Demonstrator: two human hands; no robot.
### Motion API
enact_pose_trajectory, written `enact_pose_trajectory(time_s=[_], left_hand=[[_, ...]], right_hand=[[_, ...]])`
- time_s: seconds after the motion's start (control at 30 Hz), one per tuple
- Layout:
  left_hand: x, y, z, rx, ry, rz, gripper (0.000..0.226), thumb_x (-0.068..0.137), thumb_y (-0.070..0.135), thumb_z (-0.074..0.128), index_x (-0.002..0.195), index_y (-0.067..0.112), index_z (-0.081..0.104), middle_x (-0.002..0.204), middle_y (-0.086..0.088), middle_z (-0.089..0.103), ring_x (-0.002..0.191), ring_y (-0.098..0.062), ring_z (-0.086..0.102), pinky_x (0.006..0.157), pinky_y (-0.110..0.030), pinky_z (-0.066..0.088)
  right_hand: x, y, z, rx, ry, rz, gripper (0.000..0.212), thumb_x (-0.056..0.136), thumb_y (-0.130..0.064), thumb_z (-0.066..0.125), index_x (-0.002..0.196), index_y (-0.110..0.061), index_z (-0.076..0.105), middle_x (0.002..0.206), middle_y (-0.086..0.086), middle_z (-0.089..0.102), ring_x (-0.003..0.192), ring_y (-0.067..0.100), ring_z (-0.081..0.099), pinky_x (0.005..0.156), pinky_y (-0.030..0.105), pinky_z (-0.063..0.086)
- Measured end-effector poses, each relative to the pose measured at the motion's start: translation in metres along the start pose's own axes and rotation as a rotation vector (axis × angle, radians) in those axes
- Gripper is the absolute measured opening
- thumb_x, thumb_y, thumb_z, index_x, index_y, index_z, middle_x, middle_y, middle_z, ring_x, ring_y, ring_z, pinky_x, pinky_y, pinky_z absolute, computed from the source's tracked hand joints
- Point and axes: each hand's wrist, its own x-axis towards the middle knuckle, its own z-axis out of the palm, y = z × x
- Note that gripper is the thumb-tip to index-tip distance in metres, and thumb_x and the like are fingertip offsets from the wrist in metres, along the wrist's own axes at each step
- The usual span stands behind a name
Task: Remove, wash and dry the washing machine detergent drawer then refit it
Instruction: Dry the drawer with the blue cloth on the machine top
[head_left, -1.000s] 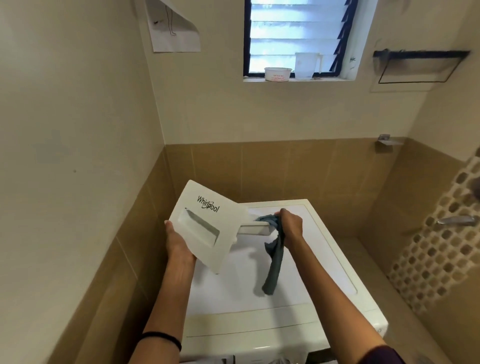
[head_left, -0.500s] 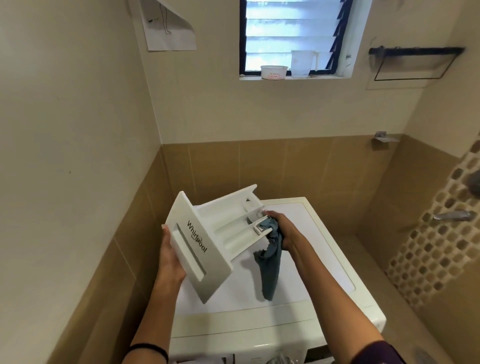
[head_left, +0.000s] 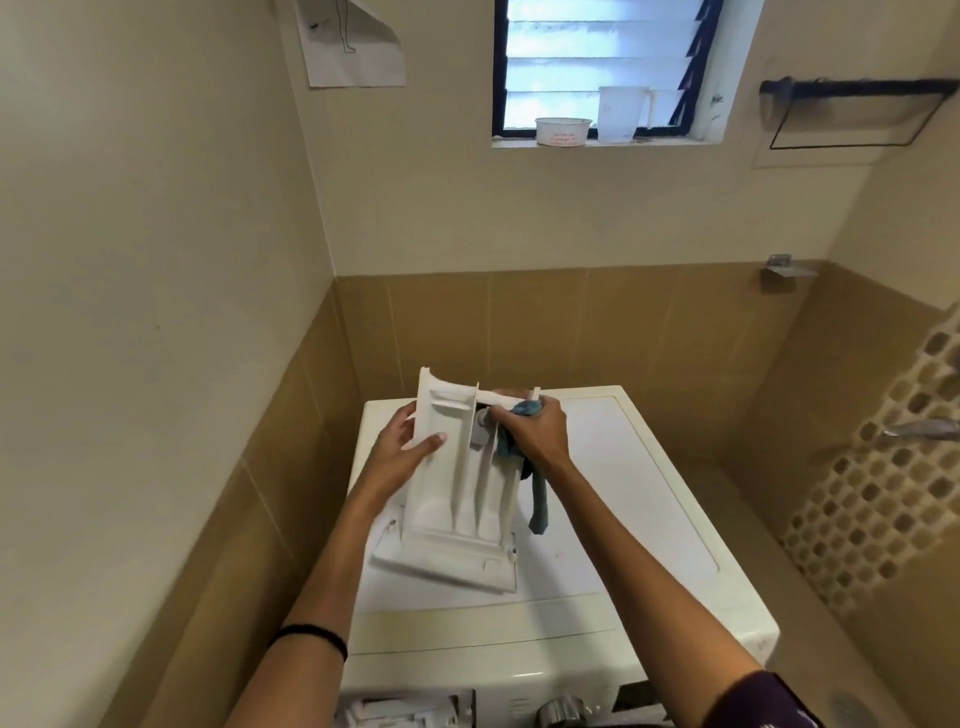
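Observation:
The white detergent drawer (head_left: 462, 483) stands on its front panel on top of the white washing machine (head_left: 613, 499), its open compartments facing me. My left hand (head_left: 402, 441) grips the drawer's left wall near the top. My right hand (head_left: 535, 431) holds a blue-grey cloth (head_left: 537, 496) bunched against the drawer's upper right compartment; the cloth's tail hangs down beside the drawer. The empty drawer slot (head_left: 405, 709) shows at the machine's front, lower left.
The machine fills a corner between a cream and tan tiled left wall and back wall. A small tub (head_left: 562, 131) and a clear jug (head_left: 621, 113) stand on the window sill. A black towel rail (head_left: 857, 88) and a tap (head_left: 919, 428) are on the right.
The drawer has turned from tilted in the air to standing on its front panel on the machine's top. My left hand shifted from the panel to the drawer's side wall; the cloth stays in the compartments.

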Motion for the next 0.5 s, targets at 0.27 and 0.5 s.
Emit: enact_pose_trajectory(time_s=[0.27, 0.5], left_hand=[[0.001, -0.01, 0.018, 0.05, 0.216, -0.086, 0.047, 0.092, 0.012, 0.056, 0.136, 0.009, 0.041, 0.136, -0.014, 0.049, 0.124, -0.033, 0.047, 0.103, -0.045, 0.04], [-0.009, -0.029, 0.02, -0.025, 0.295, -0.162, 0.044, 0.092, 0.01, 0.054, 0.135, 0.007, 0.042, 0.131, -0.016, 0.053, 0.12, -0.034, 0.05, 0.102, -0.046, 0.042]], right_hand=[[-0.016, 0.021, 0.003, 0.053, -0.149, -0.11, 0.029, 0.07, -0.011, 0.077, 0.099, -0.014, 0.07, 0.09, -0.004, 0.068, 0.081, 0.009, 0.065, 0.063, 0.007, 0.05], [-0.004, 0.01, -0.025, -0.222, -0.552, -0.118, 0.05, 0.067, -0.016, 0.082, 0.112, -0.021, 0.064, 0.115, 0.004, 0.061, 0.098, 0.013, 0.061, 0.086, 0.02, 0.05]])
